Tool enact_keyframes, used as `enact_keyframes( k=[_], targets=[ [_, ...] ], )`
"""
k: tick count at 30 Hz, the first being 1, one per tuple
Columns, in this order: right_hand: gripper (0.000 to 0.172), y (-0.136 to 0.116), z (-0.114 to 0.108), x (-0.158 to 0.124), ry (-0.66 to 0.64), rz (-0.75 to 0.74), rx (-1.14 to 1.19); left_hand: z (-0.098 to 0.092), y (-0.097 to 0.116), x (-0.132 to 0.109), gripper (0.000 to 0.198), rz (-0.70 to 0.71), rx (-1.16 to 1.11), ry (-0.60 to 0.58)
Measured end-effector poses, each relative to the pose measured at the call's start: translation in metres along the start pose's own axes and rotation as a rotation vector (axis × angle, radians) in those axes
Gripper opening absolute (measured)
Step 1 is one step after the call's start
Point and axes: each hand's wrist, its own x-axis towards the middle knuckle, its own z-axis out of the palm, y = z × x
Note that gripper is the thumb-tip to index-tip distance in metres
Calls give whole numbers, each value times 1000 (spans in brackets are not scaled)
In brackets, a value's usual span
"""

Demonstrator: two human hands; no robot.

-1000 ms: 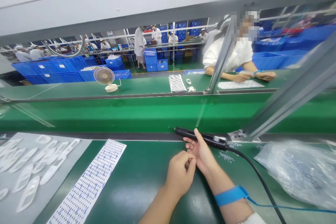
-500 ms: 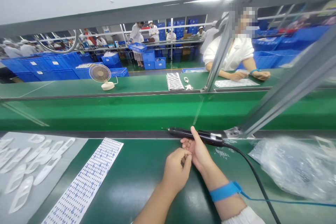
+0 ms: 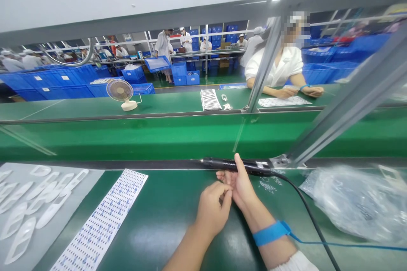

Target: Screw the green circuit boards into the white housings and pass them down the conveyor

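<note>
My left hand (image 3: 214, 205) is closed in a pinch against the palm side of my right hand. Whatever its fingertips hold is too small to make out. My right hand (image 3: 243, 186) lies palm up with its thumb raised and its other fingers loosely curled apart, a blue wrist strap (image 3: 271, 233) around the forearm. Just behind it, an electric screwdriver (image 3: 256, 167) with a black body lies along the back edge of the bench, its bit pointing left. My right thumb overlaps the screwdriver from the front. Small clear pieces (image 3: 267, 185) are scattered to the right of that hand.
To the left are a printed sheet (image 3: 101, 224) and white frame-like parts (image 3: 20, 241) on a grey sheet. A clear plastic bag (image 3: 359, 203) and the black cable (image 3: 307, 205) occupy the right. A slanted metal post (image 3: 343, 101) rises there. Across stand a fan (image 3: 122, 93) and a seated co-worker (image 3: 282, 67).
My hands keep almost the same pose, with the left fingers still at the right palm. In the background, a person's blue crate has tilted and shifted left. The view has moved slightly.
</note>
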Motion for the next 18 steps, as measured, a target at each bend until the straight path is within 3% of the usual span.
enact_keyframes(
  k=[18],
  targets=[
    [79, -4, 3, -6, -109, 88, 3, 0, 2, 1, 12, -52, -67, -14]
  ],
)
